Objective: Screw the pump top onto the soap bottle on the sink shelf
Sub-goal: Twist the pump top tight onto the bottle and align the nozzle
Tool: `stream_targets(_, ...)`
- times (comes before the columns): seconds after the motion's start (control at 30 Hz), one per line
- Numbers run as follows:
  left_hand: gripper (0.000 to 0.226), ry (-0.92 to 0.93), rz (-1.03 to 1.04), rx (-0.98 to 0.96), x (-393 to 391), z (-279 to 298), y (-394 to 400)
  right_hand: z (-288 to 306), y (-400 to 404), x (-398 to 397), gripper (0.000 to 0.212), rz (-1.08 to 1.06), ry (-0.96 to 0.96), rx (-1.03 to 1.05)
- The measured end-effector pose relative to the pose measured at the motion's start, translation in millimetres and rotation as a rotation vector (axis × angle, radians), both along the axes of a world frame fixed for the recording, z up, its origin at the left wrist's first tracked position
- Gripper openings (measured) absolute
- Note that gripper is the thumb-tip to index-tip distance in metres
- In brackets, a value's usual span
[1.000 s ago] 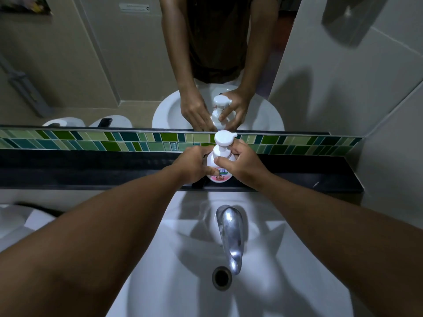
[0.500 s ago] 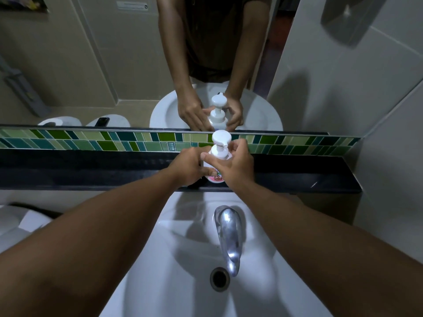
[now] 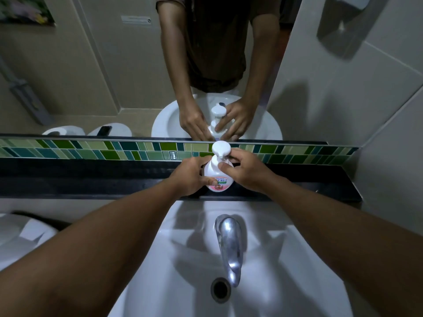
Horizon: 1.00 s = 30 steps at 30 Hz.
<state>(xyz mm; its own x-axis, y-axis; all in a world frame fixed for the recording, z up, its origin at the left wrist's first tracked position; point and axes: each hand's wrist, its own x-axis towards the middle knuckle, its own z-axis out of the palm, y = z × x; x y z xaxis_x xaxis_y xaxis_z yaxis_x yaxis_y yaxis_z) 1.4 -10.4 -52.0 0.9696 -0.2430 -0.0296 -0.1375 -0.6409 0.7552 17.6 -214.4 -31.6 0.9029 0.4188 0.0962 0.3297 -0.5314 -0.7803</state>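
We note left hand (image 3: pixel 191 174) wrapped round soap bottle (image 3: pixel 217 177), steadying body on dark sink shelf (image 3: pixel 91 177). Bottle upright, long axis vertical, dead ahead between both hands. Pump top (image 3: pixel 221 148) seated on neck. Right hand (image 3: pixel 246 168) pinches collar below the pump head, nearer the thread. Against half-second-earlier frame: right fingers regripped, bottle label more exposed.

White basin (image 3: pixel 286 282), chrome tap (image 3: pixel 230 245), drain (image 3: pixel 220 289), mirror (image 3: pixel 103 65)

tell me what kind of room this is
Most likely a bathroom: a white basin with a chrome tap, a wall mirror above a dark shelf, and a pump soap bottle standing on it.
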Motion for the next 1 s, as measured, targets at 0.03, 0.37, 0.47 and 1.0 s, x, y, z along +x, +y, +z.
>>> stream_targets(0.03,0.052,-0.005,0.004,-0.010,-1,-1,0,-5,2,-3,0.034,-0.055,0.008,0.030)
stream_targets(0.37,0.049,-0.056,0.001,-0.025,-3,-5,2,-5,39,-15,0.092,-0.496,0.007,0.057)
stream_targets(0.47,0.052,-0.056,-0.014,-0.033,-3,-6,3,2,20,-12,0.109,-0.275,0.120,0.092)
stream_targets(1.0,0.052,-0.074,0.020,-0.078,-3,-15,3,-8,34,-6,0.073,-0.336,0.110,0.069)
